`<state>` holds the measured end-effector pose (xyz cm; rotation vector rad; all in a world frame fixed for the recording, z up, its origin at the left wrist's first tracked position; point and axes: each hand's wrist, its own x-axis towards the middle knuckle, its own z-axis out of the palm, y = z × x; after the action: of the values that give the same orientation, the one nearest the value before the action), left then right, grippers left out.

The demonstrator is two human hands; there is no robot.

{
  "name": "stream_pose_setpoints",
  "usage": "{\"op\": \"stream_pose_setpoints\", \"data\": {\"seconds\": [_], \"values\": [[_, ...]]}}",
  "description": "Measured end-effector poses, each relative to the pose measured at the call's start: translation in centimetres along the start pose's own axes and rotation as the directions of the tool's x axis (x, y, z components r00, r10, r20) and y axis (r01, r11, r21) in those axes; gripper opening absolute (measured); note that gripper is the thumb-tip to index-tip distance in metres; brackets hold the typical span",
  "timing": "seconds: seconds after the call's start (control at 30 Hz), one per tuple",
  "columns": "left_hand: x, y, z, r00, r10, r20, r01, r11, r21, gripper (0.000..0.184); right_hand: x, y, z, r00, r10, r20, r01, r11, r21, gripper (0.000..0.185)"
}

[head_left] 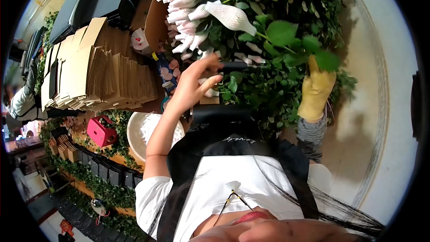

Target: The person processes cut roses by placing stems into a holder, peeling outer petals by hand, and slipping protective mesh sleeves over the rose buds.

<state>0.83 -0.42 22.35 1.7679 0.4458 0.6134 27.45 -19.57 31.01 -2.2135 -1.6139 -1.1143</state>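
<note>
My left hand (201,78) is bare, its thumb and fingers apart, beside the end of a black bar or handle (234,66). Any contact between them is unclear. A yellow glove covers my right hand (317,85), which is closed around the leafy stem of a flower (230,17) whose head is wrapped in white netting. Large leaves (281,33) partly hide the gloved fingertips. More net-wrapped flower heads (181,14) lie in a pile at the upper middle, with their green foliage (268,80) spreading to the right.
Stacked brown cardboard sleeves (101,74) stand on the left, below dark boxes (101,0). A round white tub (136,136) and a pink-red plastic object (102,131) are at lower left. A black padded bar (221,114) lies before my apron. Another person (22,98) is at far left.
</note>
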Motion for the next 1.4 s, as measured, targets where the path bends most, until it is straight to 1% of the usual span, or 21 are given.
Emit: {"op": "stream_pose_setpoints", "data": {"seconds": [0.03, 0.07, 0.13, 0.2, 0.27, 0.4, 0.47, 0.53, 0.57, 0.6, 0.73, 0.8, 0.83, 0.9, 1.0, 1.03, 1.07, 1.27, 1.33, 1.37, 1.4], "values": [[-0.1, -2.1, -0.2, 0.991, -0.052, 0.122, 0.018, 0.965, 0.262, 0.032, -0.2, 0.1, -0.5, 0.998, -0.003, 0.068, -0.006, 0.991, 0.135, 0.039], [-0.6, -3.3, -0.2, 0.963, -0.163, 0.215, 0.086, 0.941, 0.327, 0.027, -0.6, 0.2, -0.8, 0.991, -0.016, 0.130, -0.020, 0.964, 0.267, 0.041], [-2.3, -9.2, 0.8, 0.948, -0.018, 0.319, -0.171, 0.815, 0.554, 0.032, -1.8, 0.5, 0.0, 0.985, -0.042, 0.169, -0.010, 0.954, 0.299, 0.043], [-4.4, -13.5, 1.9, 0.939, -0.033, 0.343, -0.236, 0.663, 0.710, 0.039, -3.2, 1.2, 0.9, 0.979, -0.054, 0.198, -0.012, 0.949, 0.314, 0.044], [-4.2, -15.3, 1.9, 0.954, -0.022, 0.299, -0.163, 0.798, 0.581, 0.038, -4.0, 2.9, 2.0, 0.978, -0.042, 0.207, -0.019, 0.959, 0.284, 0.043], [-3.8, -16.6, 2.2, 0.955, -0.102, 0.278, -0.067, 0.840, 0.538, 0.036, -6.3, 6.9, 10.8, 0.988, -0.026, 0.149, -0.007, 0.975, 0.221, 0.040], [-4.3, -17.4, 2.4, 0.956, -0.107, 0.275, -0.028, 0.894, 0.446, 0.035, -9.3, 6.8, 14.8, 0.938, 0.110, 0.328, -0.064, 0.987, -0.147, 0.039], [-4.4, -18.4, 2.4, 0.963, -0.079, 0.258, -0.026, 0.924, 0.381, 0.034, -7.7, 4.6, 15.2, 0.919, 0.282, 0.277, -0.360, 0.885, 0.295, 0.035], [-4.5, -18.2, 2.3, 0.964, -0.045, 0.262, -0.069, 0.910, 0.409, 0.035, -5.1, 2.2, 13.3, 0.937, 0.281, 0.208, -0.347, 0.822, 0.452, 0.035], [-4.7, -18.4, 2.4, 0.961, -0.094, 0.259, -0.019, 0.916, 0.402, 0.036, -2.0, 0.2, 10.8, 0.945, 0.293, 0.143, -0.319, 0.736, 0.597, 0.036], [-4.5, -18.6, 2.1, 0.964, -0.095, 0.250, -0.023, 0.901, 0.434, 0.036, 8.1, 0.0, 9.3, 0.964, 0.027, -0.264, 0.056, 0.953, 0.299, 0.040], [-4.7, -18.8, 2.2, 0.957, -0.025, 0.289, -0.116, 0.882, 0.457, 0.035, 12.8, 0.6, 10.3, 0.952, -0.068, -0.300, 0.087, 0.995, 0.050, 0.051], [-4.7, -18.6, 2.4, 0.965, -0.032, 0.262, -0.084, 0.904, 0.420, 0.035, 14.9, 1.9, 14.7, 0.939, 0.021, -0.345, 0.156, 0.865, 0.476, 0.058], [-4.9, -18.5, 2.5, 0.965, -0.051, 0.259, -0.065, 0.905, 0.421, 0.034, 17.1, 2.9, 14.9, 0.939, -0.283, -0.198, 0.303, 0.950, 0.077, 0.055], [-4.8, -19.4, 2.5, 0.966, -0.062, 0.250, -0.054, 0.900, 0.433, 0.032, 17.7, 0.1, 12.1, 0.928, -0.345, -0.140, 0.370, 0.892, 0.259, 0.051], [-4.8, -19.4, 2.5, 0.966, -0.057, 0.251, -0.060, 0.900, 0.433, 0.032, 16.8, -1.4, 9.8, 0.865, -0.387, -0.320, 0.469, 0.850, 0.239, 0.043], [-4.9, -19.5, 2.5, 0.966, -0.054, 0.252, -0.063, 0.899, 0.432, 0.031, 15.6, -2.6, 8.8, 0.853, -0.409, -0.323, 0.485, 0.850, 0.204, 0.042], [-5.0, -20.2, 2.6, 0.972, -0.014, 0.237, -0.094, 0.892, 0.442, 0.032, 8.4, 0.3, 4.4, 0.953, -0.250, -0.172, 0.297, 0.886, 0.357, 0.031], [-4.7, -20.1, 2.6, 0.971, -0.016, 0.240, -0.093, 0.895, 0.436, 0.033, 5.0, 2.3, 5.8, 0.994, -0.107, -0.024, 0.104, 0.847, 0.521, 0.024], [-4.6, -19.4, 2.5, 0.972, -0.076, 0.224, -0.022, 0.914, 0.405, 0.032, 4.1, 2.0, 4.9, 0.993, -0.007, 0.115, -0.074, 0.725, 0.685, 0.018], [-4.4, -19.1, 2.4, 0.962, -0.126, 0.243, 0.023, 0.922, 0.387, 0.036, 2.2, 2.4, 5.3, 0.991, -0.002, 0.132, -0.089, 0.728, 0.680, 0.018]]}}
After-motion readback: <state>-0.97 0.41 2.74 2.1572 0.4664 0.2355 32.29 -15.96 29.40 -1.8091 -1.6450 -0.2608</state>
